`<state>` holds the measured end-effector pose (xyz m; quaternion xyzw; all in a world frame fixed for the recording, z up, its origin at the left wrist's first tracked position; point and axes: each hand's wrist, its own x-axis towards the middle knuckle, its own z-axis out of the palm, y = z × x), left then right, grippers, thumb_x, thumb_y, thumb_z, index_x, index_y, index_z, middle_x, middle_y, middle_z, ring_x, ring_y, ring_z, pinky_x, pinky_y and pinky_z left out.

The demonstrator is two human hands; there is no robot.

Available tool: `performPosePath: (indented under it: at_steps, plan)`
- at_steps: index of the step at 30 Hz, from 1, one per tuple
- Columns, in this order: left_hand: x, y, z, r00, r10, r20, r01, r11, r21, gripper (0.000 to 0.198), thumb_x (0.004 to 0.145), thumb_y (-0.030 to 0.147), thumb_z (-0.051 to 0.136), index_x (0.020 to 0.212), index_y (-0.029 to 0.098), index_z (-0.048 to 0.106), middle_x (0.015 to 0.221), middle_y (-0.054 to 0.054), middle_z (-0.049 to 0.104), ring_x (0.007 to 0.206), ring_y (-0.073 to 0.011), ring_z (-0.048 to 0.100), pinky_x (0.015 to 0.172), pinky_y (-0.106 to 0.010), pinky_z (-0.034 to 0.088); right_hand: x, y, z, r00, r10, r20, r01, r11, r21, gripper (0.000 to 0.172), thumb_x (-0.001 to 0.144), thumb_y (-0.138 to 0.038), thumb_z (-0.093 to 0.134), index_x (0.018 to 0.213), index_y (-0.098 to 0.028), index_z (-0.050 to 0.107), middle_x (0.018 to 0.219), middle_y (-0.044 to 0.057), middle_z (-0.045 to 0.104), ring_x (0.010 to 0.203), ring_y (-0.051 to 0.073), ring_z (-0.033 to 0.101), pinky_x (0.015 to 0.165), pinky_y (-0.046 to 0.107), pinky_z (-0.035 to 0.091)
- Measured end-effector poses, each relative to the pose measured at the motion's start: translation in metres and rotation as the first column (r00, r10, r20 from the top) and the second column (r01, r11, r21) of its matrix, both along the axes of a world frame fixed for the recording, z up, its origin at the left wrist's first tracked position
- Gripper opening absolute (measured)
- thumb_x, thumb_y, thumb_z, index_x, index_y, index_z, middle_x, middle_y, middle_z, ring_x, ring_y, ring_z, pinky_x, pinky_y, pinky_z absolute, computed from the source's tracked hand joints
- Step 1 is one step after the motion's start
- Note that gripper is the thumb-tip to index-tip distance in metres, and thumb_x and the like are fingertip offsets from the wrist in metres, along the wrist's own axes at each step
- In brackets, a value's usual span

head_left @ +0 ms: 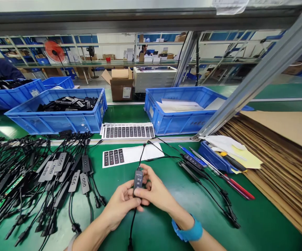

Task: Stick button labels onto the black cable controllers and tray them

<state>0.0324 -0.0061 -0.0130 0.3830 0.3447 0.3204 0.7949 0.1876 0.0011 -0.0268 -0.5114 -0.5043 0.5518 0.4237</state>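
While your two hands close on it, the black inline remote sits between them, button face up toward you, its long axis running roughly away from you with a slight lean to the right. Your right hand is fully closed in a pinch on the remote's right side and upper end; your left hand curls round its left side and lower end, so the right is nearer the far end and the left nearer the near end. Whether the remote touches the green work mat beneath it, you can't tell from this view. Its black cable leaves the far end toward a white-backed label sheet and drops from the near end past your wrists.

Left of the remote: a dense heap of cabled units. Right of it: two more cabled remotes, then a small blue tray. Farther right again lie corrugated cardboard sheets. Beyond it: a stack of black label sheets, flanked by a blue bin of black parts and a blue bin of paper.
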Motion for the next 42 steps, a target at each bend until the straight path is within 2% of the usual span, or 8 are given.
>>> performPosePath:
  at_steps: [3,8,20,26,30,34,37,42]
  plan:
    - [0.0,0.0,-0.001,0.999,-0.038,-0.016,0.039,0.999,0.034,0.046,0.066,0.028,0.085,0.106,0.012,0.067,0.082,-0.007,0.07,0.074,-0.0156,0.068,0.056,-0.018,0.05,-0.002,-0.002,0.002,0.991,0.121,-0.057,-0.123,0.992,-0.038,0.075,0.063,-0.024,0.076,0.129,-0.023,0.041,0.088,-0.002,0.05,0.067,0.012,0.052,0.055,0.024,0.047]
    - [0.002,-0.001,-0.007,0.996,-0.033,-0.089,0.031,0.999,-0.02,0.046,0.073,0.047,0.078,0.096,0.009,0.068,0.085,-0.012,0.072,0.064,-0.0131,0.067,0.051,-0.018,0.048,-0.003,0.003,-0.003,1.0,0.006,0.01,-0.007,0.997,0.075,0.03,0.083,-0.045,0.06,0.097,-0.018,0.058,0.071,-0.003,0.051,0.06,0.011,0.047,0.053,0.023,0.042]
    - [0.005,0.003,-0.018,0.994,0.025,-0.104,-0.029,0.999,-0.041,0.051,0.068,0.057,0.078,0.089,0.012,0.067,0.07,-0.005,0.068,0.056,-0.0122,0.064,0.049,-0.019,0.05,-0.01,-0.003,-0.004,0.966,-0.1,0.24,0.022,0.951,0.308,0.04,0.08,-0.021,0.056,0.119,-0.019,0.061,0.077,-0.001,0.065,0.066,0.014,0.058,0.067,0.026,0.049]
    - [-0.004,0.014,-0.012,0.959,-0.108,-0.261,0.136,0.987,0.091,0.057,0.078,0.059,0.067,0.114,0.014,0.066,0.101,-0.013,0.073,0.09,-0.0217,0.069,0.078,-0.03,0.056,0.009,0.009,0.005,0.922,-0.132,0.363,0.014,0.95,0.311,0.039,0.087,-0.022,0.049,0.124,-0.018,0.059,0.082,0.001,0.067,0.072,0.017,0.061,0.07,0.028,0.049]
    - [-0.032,0.035,-0.008,0.716,0.189,-0.672,0.293,0.792,0.535,0.05,0.084,0.045,0.061,0.126,0.018,0.062,0.127,-0.015,0.065,0.117,-0.0317,0.06,0.1,-0.046,0.047,0.064,0.023,0.025,0.73,-0.299,0.615,0.134,0.944,0.3,0.042,0.093,-0.021,0.037,0.132,-0.014,0.051,0.097,0.011,0.068,0.087,0.023,0.065,0.08,0.034,0.049]
    - [-0.05,0.048,-0.016,0.299,0.497,-0.815,0.524,0.628,0.576,0.054,0.086,0.034,0.056,0.136,0.011,0.053,0.146,-0.021,0.046,0.137,-0.0392,0.039,0.11,-0.056,0.034,0.1,0.04,0.036,0.295,-0.461,0.837,0.261,0.882,0.393,0.043,0.092,-0.025,0.048,0.128,-0.003,0.053,0.113,0.029,0.059,0.104,0.038,0.06,0.088,0.049,0.045]
    - [-0.048,0.048,-0.021,0.152,0.519,-0.841,0.62,0.613,0.49,0.052,0.089,0.031,0.054,0.137,0.01,0.052,0.147,-0.024,0.042,0.138,-0.0396,0.036,0.11,-0.056,0.034,0.084,0.062,0.03,0.392,-0.409,0.824,0.096,0.909,0.405,0.038,0.087,-0.016,0.053,0.123,-0.006,0.058,0.114,0.028,0.059,0.106,0.038,0.058,0.092,0.051,0.042]
    - [-0.046,0.049,-0.028,0.118,0.579,-0.807,0.641,0.576,0.507,0.047,0.09,0.027,0.047,0.134,0.013,0.055,0.144,-0.021,0.049,0.135,-0.0375,0.043,0.108,-0.058,0.035,0.003,0.105,0.012,0.631,-0.223,0.743,-0.213,0.872,0.442,0.023,0.082,-0.009,0.06,0.101,-0.014,0.072,0.099,0.011,0.069,0.099,0.026,0.064,0.093,0.036,0.047]
